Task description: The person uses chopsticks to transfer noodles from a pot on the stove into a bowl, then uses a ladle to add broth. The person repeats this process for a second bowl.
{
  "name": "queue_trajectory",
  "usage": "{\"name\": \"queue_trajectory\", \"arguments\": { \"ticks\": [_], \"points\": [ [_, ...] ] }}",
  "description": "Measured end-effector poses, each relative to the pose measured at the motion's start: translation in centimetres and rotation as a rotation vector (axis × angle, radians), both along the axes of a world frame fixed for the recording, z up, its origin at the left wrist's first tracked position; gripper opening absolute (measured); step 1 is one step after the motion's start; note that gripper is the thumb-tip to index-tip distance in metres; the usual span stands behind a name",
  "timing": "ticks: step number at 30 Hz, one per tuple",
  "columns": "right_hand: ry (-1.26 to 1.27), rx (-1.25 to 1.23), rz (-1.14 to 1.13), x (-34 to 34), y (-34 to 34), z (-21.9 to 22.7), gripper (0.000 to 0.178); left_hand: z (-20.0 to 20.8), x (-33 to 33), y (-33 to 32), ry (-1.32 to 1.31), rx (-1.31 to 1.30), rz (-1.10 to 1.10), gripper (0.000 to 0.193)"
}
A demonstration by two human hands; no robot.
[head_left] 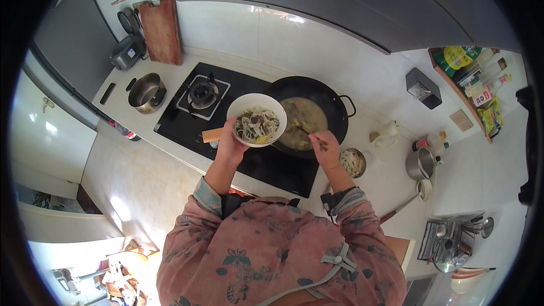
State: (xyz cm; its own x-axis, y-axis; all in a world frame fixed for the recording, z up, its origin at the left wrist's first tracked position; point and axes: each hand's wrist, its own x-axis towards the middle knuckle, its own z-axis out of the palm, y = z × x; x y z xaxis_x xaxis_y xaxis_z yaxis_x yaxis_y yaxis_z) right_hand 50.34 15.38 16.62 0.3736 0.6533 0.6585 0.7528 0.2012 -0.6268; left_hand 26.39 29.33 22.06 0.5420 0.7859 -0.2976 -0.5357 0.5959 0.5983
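1. Steel, round and dark inside, a small cooking pot [147, 93] stands on the pale counter [119, 101], left of the black glass hob [283, 171].
2. Next comes the left hand [228, 146], its fingers curled around the near left side of a round white bowl [249, 100] and supporting it; a tan wooden handle [212, 135] juts out to its left.
3. That bowl hangs over the left part of the wok, open side up, with pale noodle-like strands [255, 124], darker bits and a dab of yellow inside. Whether it touches the wok's rim, I cannot tell.
4. Right beside it, the broad black wok [338, 111] sits on the hob, holding cloudy, pale-brown broth [309, 112].
5. Further right, the right hand [327, 150] is closed on a slim dark utensil [304, 130] — chopsticks, perhaps — that slants down into the broth.
6. My judgement of the step: food is being worked between wok and bowl, though one moment cannot settle the direction. The next move calls for a level bowl, kept close over the wok — drips would then fall back into the broth.
7. Past the right hand, a small round metal bowl [364, 165] of pale shredded food [351, 162] rests on the counter.
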Motion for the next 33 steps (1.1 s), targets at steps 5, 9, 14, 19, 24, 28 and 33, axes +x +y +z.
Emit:
{"name": "queue_trajectory", "arguments": {
  "ticks": [5,9,14,19,24,28,33],
  "points": [
    [0.808,0.145,-0.116,3.1,1.0,-1.7,0.018,0.3,0.0,-0.1,0.015,0.005,-0.007,0.046],
    [0.986,0.25,-0.192,4.7,0.9,-1.4,0.019,0.2,0.0,0.1,-0.014,0.022,-0.015,0.045],
    [1.121,0.302,-0.234,5.8,0.4,-0.1,0.018,-0.2,0.1,0.4,-0.036,0.021,-0.031,0.045],
    [1.128,0.39,-0.204,6.0,-0.1,2.4,0.015,-0.5,0.7,0.5,0.003,0.047,-0.027,0.044],
    [1.103,0.451,-0.146,6.1,-0.7,7.9,0.014,-0.8,2.5,1.0,0.016,0.024,-0.069,0.05],
    [1.009,0.488,-0.036,5.5,-0.9,13.6,0.012,-0.8,4.1,1.1,0.015,0.01,-0.112,0.049],
    [0.808,0.391,0.083,3.2,-0.2,18.2,0.011,-1.1,6.2,1.0,-0.07,0.026,-0.195,0.047]
  ]
}}
